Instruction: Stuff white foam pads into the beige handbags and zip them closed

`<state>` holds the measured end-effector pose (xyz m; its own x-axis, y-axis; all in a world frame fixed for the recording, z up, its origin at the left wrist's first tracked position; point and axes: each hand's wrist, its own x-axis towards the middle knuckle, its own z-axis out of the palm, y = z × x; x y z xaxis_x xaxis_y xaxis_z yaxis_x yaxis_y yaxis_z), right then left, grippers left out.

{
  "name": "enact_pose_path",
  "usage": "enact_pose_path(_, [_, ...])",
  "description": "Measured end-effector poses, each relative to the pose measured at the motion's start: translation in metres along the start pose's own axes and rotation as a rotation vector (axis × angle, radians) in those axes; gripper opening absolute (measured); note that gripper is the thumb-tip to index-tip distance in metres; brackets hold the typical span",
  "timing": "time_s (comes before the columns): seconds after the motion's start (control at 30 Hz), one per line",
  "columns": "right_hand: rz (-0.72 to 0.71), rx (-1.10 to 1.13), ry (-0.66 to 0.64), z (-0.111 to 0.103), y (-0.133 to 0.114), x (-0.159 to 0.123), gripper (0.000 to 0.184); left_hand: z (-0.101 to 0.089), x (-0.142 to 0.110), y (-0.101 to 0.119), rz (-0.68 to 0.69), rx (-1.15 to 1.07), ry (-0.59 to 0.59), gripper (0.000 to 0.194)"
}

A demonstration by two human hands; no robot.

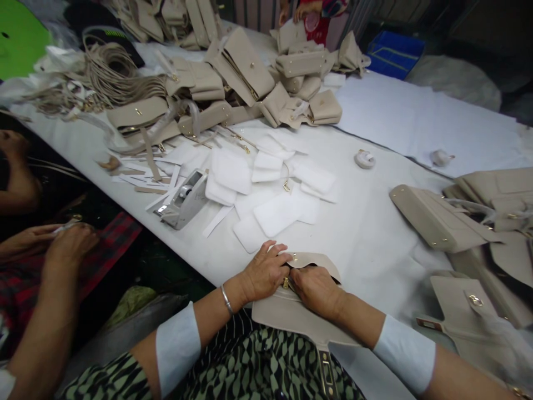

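Head view: one beige bag point(287, 315) at the near table point(362, 222) edge, over the lap, both hands on it. Left hand point(267, 273): fingers curled on the bag's edge, gripping. Right hand point(318, 293): fingers tucked into the opening, tips hidden, can't tell if clenched. One gold pull point(285, 282) between hands; one bracelet point(227, 300), left wrist. Writing: green lettering point(111, 36) on a black item, far left, too blurred to read. Counts: one dispenser point(181, 201), one blue crate point(395, 53). White pads point(278, 211) overlap, other bags point(250, 66) heaped: exact counts unclear.
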<state>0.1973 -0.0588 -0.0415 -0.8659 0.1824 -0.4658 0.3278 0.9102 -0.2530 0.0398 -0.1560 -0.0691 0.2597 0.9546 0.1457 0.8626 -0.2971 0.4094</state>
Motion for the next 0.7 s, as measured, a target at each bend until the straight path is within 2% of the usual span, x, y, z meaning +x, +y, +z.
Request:
enact_pose_path(0.2, [0.024, 0.049, -0.030, -0.004, 0.000, -0.007, 0.022, 0.000, -0.002, -0.002, 0.065, 0.001, 0.012, 0.015])
enact_pose_path(0.33, [0.064, 0.127, -0.006, -0.014, 0.000, -0.016, 0.020, -0.001, -0.006, -0.002, 0.033, 0.006, 0.056, 0.019])
enact_pose_path(0.47, [0.105, 0.196, -0.037, -0.024, -0.003, -0.015, 0.035, -0.003, -0.007, -0.003, -0.011, 0.010, 0.065, 0.021])
enact_pose_path(0.7, [0.070, 0.093, 0.021, -0.020, -0.018, -0.005, 0.022, -0.012, -0.007, -0.002, -0.011, 0.071, -0.006, 0.019])
